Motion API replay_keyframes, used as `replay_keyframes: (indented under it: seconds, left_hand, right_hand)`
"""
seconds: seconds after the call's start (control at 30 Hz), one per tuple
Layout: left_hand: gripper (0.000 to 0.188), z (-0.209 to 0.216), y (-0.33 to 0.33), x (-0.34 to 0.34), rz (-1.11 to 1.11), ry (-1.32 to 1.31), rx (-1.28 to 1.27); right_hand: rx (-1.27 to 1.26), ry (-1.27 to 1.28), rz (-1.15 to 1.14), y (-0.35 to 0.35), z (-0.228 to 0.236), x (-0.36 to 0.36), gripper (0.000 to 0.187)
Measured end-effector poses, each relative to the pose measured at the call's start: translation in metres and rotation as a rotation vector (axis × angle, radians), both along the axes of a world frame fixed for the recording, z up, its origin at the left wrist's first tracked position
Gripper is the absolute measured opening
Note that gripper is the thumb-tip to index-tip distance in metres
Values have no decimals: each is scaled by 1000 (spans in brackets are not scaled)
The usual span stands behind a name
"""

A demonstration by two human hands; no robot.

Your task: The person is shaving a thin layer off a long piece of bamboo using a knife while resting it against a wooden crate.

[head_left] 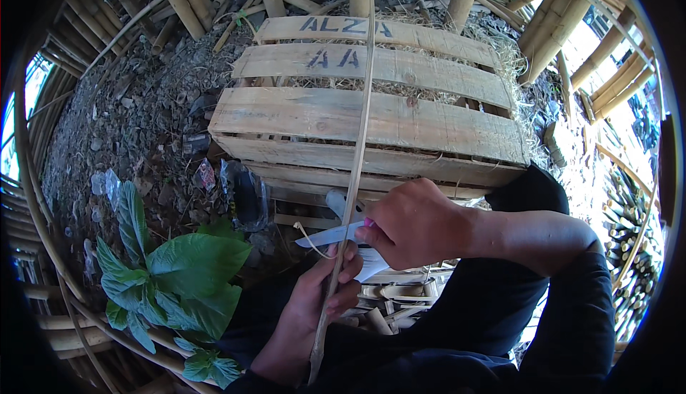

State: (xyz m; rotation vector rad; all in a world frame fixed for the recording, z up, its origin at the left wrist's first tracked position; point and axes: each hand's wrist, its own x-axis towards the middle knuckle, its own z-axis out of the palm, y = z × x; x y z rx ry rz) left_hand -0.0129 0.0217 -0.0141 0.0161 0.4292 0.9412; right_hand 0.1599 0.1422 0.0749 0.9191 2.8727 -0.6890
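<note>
My left hand [309, 302] is closed around a long, thin bamboo strip [362, 119], which runs from near my lap up across the wooden crate to the far side. In my right hand [420, 226] is a knife [320, 237]; a bit of its pink handle shows between the fingers. Its blade lies across the strip just above my left fingers, pointing left. A thin pale sliver [308, 238] curls beside the blade, and its lower end reaches my left fingers. Whether the sliver is still joined to the strip I cannot tell.
A slatted wooden crate [286, 111] with dry straw lies in front of me. Leafy green plants [193, 272] grow at the left on stony, littered ground [121, 136]. Bamboo poles [564, 18] stand around, and a stack of cut canes [632, 251] lies at the right.
</note>
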Motion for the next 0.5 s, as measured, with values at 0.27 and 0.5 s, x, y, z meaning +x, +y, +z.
replay_keyframes:
  seconds: [0.27, 0.5]
  left_hand:
    - [23, 6, -3, -9, 59, -117, 37]
    - [32, -18, -3, -12, 9, -219, 52]
  right_hand:
    - [-30, 107, 66, -4, -5, 0, 29]
    - [84, 99, -13, 6, -8, 3, 30]
